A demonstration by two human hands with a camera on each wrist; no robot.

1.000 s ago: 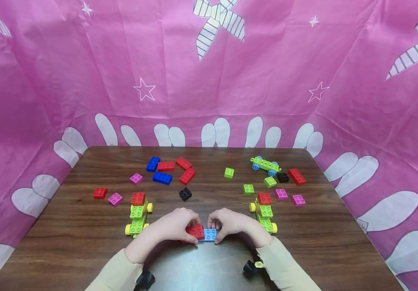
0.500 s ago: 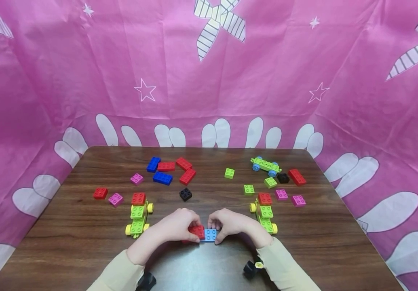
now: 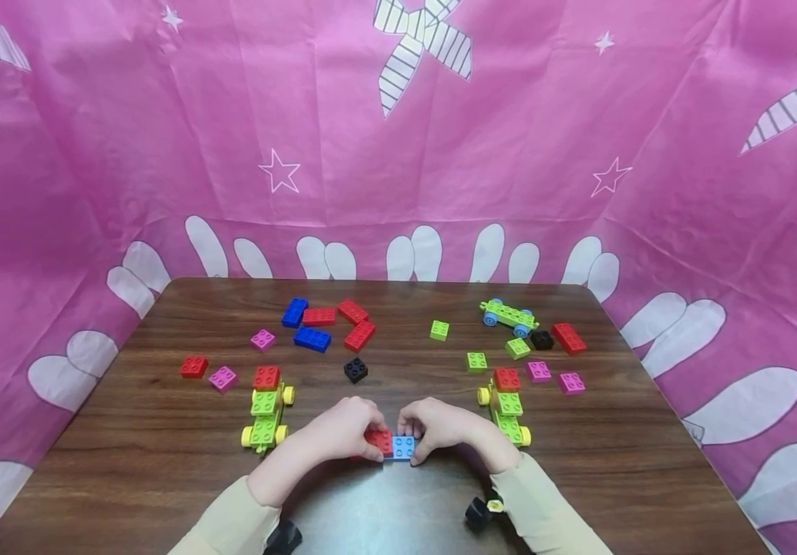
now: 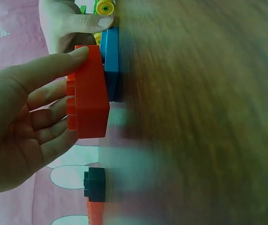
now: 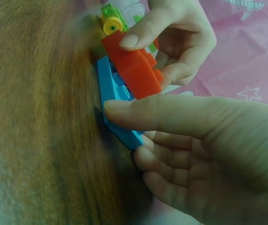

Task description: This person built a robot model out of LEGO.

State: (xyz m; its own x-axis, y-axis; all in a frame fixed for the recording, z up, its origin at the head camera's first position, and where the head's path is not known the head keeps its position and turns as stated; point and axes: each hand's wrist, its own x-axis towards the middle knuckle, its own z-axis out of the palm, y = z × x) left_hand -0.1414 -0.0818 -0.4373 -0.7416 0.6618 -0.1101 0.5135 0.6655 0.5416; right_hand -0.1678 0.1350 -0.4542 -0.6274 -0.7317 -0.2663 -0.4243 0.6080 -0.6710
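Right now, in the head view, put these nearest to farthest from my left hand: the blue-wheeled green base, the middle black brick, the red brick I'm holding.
1. Held red brick: in your left hand.
2. Middle black brick: just beyond.
3. Blue-wheeled green base: back right.

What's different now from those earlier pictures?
Very little. The left hand edged slightly right, toward the right hand. Nothing new was grabbed or let go: the left hand still pinches the red brick, and the right hand still holds the light blue brick. The scattered bricks and cars stayed put; the head view itself shifted a bit.
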